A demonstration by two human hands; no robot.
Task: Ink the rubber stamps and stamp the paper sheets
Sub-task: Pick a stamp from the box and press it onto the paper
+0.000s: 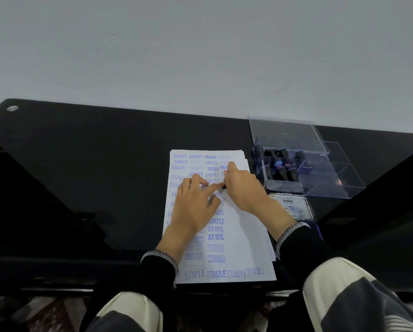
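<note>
We see both hands on the paper full of blue words. Our right hand presses a small black stamp down. Our left hand touches it. A clear box sits on the black counter.

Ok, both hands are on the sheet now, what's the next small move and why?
Probably lift the stamp straight up. The right hand holds it low against the paper, and the left hand lies flat on the sheet, so a straight lift should leave a clean print.
</note>
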